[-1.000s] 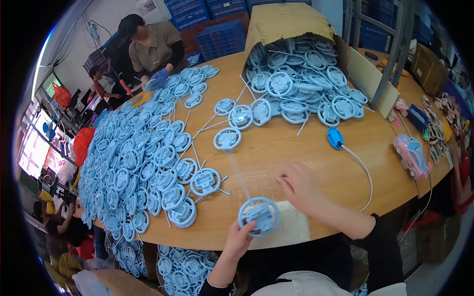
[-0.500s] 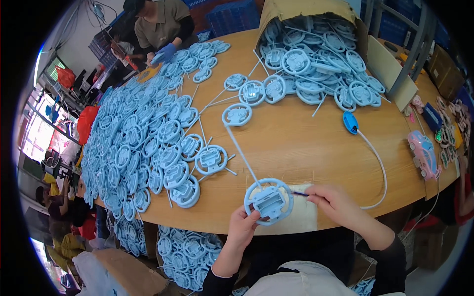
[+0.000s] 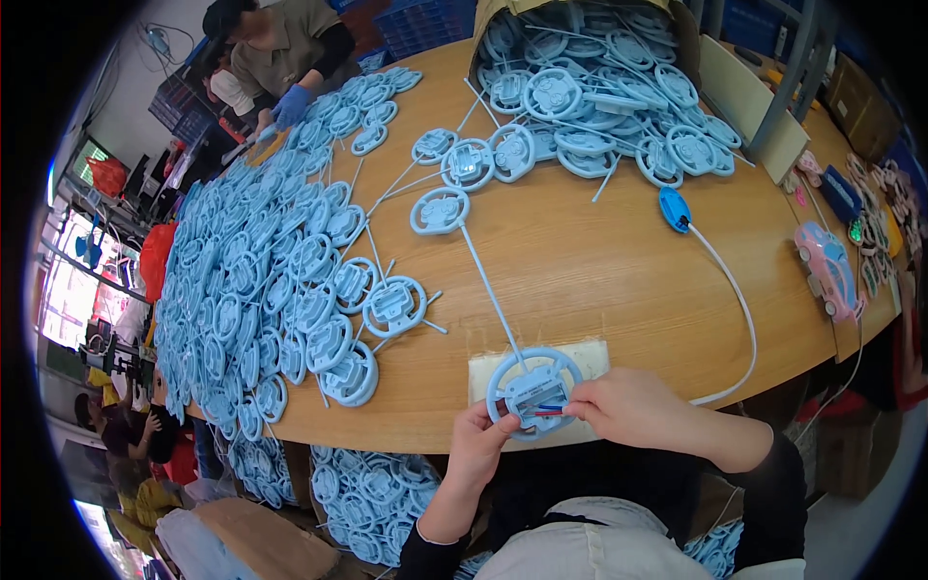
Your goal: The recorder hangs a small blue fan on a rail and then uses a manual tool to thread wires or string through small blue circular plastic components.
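Your left hand (image 3: 476, 447) has hold of the light-blue toy steering wheel (image 3: 530, 394) by its lower left rim, thumb on the face and fingers curled closed. Your right hand (image 3: 623, 411) pinches the end of a thin blue-and-red piece (image 3: 549, 410) between thumb and forefinger, nearly closed; it lies across the wheel's open recess, and you cannot tell whether it is wiring or a tool.

The wheel is right in front of you, over a whitish pad (image 3: 590, 360), its slim rod (image 3: 491, 285) pointing away. It looks like light, stiff, smooth plastic, perhaps a little slippery, so the rim is probably the surest grip; the rod would likely take bending badly, and the thin piece probably wants a gentle pinch.

The wood-grain surface (image 3: 619, 290) carries a big heap of similar wheels (image 3: 251, 280) on your left, and more spill from a cardboard box (image 3: 687, 53) beyond. To your right are a blue oval device (image 3: 674, 209) with a white cable (image 3: 739, 300) and a pink-and-blue toy car (image 3: 827, 271). Across from you, a co-worker (image 3: 290, 48) wears a blue glove (image 3: 291, 106) near stacked blue crates (image 3: 425, 27).
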The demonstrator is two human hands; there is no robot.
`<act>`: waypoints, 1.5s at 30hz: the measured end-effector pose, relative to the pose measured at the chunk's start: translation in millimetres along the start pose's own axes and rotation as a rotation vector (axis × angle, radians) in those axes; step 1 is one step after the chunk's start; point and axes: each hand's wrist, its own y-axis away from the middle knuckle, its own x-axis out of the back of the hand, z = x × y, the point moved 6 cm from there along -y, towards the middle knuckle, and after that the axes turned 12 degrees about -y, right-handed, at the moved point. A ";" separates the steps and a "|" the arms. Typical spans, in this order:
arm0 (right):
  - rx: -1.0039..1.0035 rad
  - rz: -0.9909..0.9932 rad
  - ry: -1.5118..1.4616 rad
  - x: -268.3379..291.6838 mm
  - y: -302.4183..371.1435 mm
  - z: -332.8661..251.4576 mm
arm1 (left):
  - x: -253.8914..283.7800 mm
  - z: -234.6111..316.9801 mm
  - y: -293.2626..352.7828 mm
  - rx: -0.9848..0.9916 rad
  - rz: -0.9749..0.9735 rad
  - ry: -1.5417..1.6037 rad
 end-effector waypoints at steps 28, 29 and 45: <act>0.049 -0.023 -0.004 3.1 1.7 -0.6 | -3.4 7.4 -1.7 0.030 -0.012 -0.121; 0.049 -0.020 -0.005 4.1 1.6 -0.5 | -2.9 7.6 -1.2 0.024 0.001 -0.120; 0.054 -0.056 0.066 -7.3 1.5 9.8 | -14.2 -20.3 -11.3 0.174 -0.150 0.201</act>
